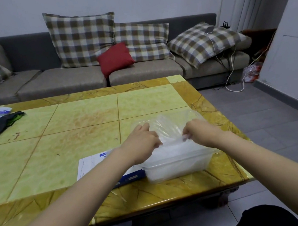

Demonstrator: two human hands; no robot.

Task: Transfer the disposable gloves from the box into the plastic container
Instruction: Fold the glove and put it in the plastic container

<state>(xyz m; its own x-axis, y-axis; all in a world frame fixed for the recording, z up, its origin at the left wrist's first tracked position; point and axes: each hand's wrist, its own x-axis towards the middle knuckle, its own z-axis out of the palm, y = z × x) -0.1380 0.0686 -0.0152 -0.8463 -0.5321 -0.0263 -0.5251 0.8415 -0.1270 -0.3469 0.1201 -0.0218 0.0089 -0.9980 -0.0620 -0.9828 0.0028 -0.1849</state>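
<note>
Gloves (174, 145) heaped in plastic container (178, 168), box (92, 164) beside

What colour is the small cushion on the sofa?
The small cushion is plain red, in the head view.

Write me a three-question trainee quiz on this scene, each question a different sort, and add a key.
1. True or false: the left hand and the right hand both pinch the clear gloves over the plastic container.
2. Where does the box lie relative to the plastic container? A: to its left. B: to its right. C: on top of it.
3. Fill in: the small plain cushion on the sofa is ___ in colour.
Key: 1 true; 2 A; 3 red.
</note>
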